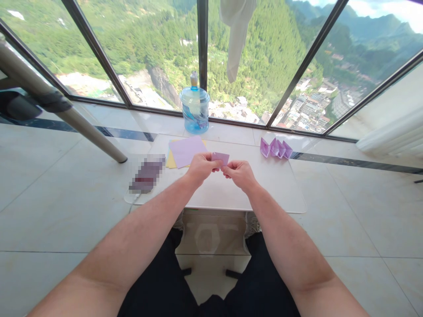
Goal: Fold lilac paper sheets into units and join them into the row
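A small folded piece of purple paper (pixel 220 157) is held up over the white low table (pixel 264 189). My left hand (pixel 202 167) is closed on its left side, thumb and fingers pinching it. At its lower right corner my right hand (pixel 240 172) pinches the same paper, with the fingertips of both hands close together. Just left of my hands lies a stack of square paper, a purple sheet (pixel 188 149) on top with yellow (pixel 171 161) showing beneath. Folded purple paper shapes (pixel 276 148) stand in a row at the table's far right corner.
A phone-like blurred device (pixel 147 173) with a cable (pixel 134 201) lies at the table's left. Behind the table stands a large clear blue water jug (pixel 194 110) by the window. A slanted metal pole (pixel 89 127) reaches the floor at left.
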`<state>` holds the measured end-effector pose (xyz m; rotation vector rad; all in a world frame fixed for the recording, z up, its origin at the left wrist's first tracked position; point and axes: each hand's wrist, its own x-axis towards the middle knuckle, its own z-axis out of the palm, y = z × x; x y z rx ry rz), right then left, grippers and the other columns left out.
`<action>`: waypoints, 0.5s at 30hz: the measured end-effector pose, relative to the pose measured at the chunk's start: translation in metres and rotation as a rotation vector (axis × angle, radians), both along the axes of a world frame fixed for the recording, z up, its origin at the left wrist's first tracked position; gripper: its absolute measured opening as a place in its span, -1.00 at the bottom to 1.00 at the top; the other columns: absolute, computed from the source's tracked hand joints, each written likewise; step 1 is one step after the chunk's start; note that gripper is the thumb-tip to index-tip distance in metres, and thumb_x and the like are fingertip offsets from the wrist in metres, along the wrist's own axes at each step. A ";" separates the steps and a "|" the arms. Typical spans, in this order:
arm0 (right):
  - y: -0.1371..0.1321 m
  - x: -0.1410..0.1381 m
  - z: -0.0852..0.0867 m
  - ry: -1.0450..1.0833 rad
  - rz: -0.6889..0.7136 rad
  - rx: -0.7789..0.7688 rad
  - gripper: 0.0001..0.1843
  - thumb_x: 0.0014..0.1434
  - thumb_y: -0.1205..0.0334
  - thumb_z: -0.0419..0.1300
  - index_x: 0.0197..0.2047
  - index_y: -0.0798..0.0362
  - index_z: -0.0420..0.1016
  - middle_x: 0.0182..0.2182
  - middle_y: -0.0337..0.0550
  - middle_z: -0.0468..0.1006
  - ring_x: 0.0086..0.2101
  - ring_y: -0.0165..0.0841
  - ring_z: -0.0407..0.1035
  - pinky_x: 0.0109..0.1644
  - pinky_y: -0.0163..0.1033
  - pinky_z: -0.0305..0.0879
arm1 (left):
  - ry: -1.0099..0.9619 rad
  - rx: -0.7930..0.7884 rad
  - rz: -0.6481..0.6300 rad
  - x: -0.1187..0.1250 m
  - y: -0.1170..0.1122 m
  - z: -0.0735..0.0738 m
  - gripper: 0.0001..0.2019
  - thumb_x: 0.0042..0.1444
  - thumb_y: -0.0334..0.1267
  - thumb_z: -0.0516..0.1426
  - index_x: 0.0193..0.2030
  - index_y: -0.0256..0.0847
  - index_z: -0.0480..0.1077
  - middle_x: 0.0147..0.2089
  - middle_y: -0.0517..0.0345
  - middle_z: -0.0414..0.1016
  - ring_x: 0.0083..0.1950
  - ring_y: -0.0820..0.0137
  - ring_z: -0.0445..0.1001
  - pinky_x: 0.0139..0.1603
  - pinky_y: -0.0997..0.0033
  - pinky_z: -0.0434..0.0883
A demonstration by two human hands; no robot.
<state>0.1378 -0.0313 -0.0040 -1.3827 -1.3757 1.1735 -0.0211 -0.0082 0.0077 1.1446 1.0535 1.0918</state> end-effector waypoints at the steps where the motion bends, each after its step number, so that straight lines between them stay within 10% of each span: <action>1: 0.000 0.000 0.000 -0.002 0.012 -0.010 -0.75 -0.01 0.11 0.33 -0.57 0.07 0.49 -0.62 -0.24 0.49 -0.57 -0.46 0.28 -0.45 -0.32 0.22 | 0.006 0.006 0.014 0.000 0.000 0.000 -0.85 -0.22 -0.27 0.34 -0.50 -0.29 0.52 -0.59 0.17 0.43 -0.52 0.48 0.32 -0.47 0.42 0.24; 15: 0.001 0.005 -0.005 -0.161 -0.158 0.083 -0.72 0.01 0.02 0.35 -0.30 0.05 0.58 -0.48 -0.22 0.55 -0.47 -0.38 0.40 -0.38 -0.26 0.33 | -0.134 -0.242 0.012 0.001 0.001 0.002 -0.65 0.03 -0.02 0.15 -0.26 -0.31 0.51 -0.31 -0.05 0.60 -0.45 0.32 0.54 -0.57 0.42 0.34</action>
